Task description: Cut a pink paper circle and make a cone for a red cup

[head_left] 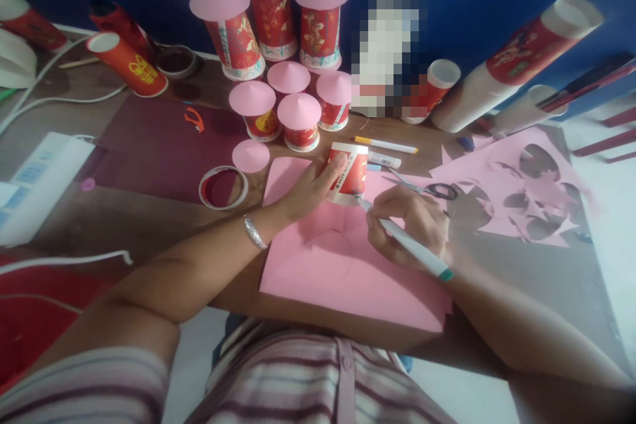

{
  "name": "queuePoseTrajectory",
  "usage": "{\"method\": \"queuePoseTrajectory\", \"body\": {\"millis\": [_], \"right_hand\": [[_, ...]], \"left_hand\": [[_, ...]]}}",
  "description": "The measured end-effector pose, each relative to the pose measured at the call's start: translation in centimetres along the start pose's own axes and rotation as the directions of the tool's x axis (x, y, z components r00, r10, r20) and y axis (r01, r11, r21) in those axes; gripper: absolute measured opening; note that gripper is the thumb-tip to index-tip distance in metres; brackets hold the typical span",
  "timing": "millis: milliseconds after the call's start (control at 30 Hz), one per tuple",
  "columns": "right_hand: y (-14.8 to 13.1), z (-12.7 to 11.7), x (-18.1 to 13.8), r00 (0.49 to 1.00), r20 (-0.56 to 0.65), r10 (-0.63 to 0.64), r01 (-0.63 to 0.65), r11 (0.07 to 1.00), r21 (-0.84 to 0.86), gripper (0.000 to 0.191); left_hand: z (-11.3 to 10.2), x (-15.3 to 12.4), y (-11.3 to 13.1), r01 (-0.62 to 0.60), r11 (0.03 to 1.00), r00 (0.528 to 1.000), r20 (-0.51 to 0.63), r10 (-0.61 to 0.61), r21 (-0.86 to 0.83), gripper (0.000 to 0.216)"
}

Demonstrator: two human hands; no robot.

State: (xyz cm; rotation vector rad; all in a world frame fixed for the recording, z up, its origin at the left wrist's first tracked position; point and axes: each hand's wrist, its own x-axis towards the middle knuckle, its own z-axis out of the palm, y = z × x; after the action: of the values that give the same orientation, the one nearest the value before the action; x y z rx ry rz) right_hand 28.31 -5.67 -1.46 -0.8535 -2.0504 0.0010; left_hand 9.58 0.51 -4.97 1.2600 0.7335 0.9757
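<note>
My left hand (318, 185) is closed round a short cardboard tube (355, 175) wrapped in red printed paper with a white strip. Pinched in my right hand (410, 222) is a white marker (417, 248) with a green end. Its tip meets the pale band at the tube's lower edge. Beneath both hands lie sheets of pink paper (308, 271). Just beyond the tube are a yellow-capped marker (385, 144), a glue stick (385, 159) and scissors (422, 190). A small pink paper cone (251, 156) and a roll of tape (223, 187) rest to the left.
Several red tubes with pink cone roofs (271, 20) stand at the back. Cut pink scraps (497, 179) lie on the right, below a tall tube (521, 66). At left are a red-orange tube (128, 65), orange snips (194, 120) and a white box (44, 185).
</note>
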Motion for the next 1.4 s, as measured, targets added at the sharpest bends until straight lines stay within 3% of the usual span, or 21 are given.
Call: {"method": "queuePoseTrajectory", "body": {"millis": [333,767,1067,1233,1400], "right_hand": [[0.2,-0.1,0.1,0.999,0.025,-0.024,0.024,1.000,-0.001,0.028],[0.4,-0.3,0.2,0.996,0.070,-0.049,0.051,0.998,-0.027,0.024],[0.5,0.3,0.0,0.999,0.025,-0.048,0.048,0.999,-0.015,0.025],[0.6,0.4,-0.1,0.999,0.004,-0.049,0.049,0.998,-0.027,0.023],[0.6,0.5,-0.1,0.999,-0.003,-0.035,0.035,0.999,-0.027,0.023]], "left_hand": [[0.1,-0.2,0.6,0.001,0.996,1.000,-0.016,0.001,0.091,0.042],[0.3,-0.1,0.5,0.015,1.000,0.999,0.031,-0.015,0.010,0.041],[0.6,-0.3,1.2,0.097,0.993,0.994,0.050,-0.094,-0.063,0.045],[0.6,-0.5,1.5,0.143,0.989,0.989,0.046,-0.142,-0.020,0.050],[0.5,-0.5,1.1,0.111,0.994,0.993,0.049,-0.112,0.005,0.047]]}}
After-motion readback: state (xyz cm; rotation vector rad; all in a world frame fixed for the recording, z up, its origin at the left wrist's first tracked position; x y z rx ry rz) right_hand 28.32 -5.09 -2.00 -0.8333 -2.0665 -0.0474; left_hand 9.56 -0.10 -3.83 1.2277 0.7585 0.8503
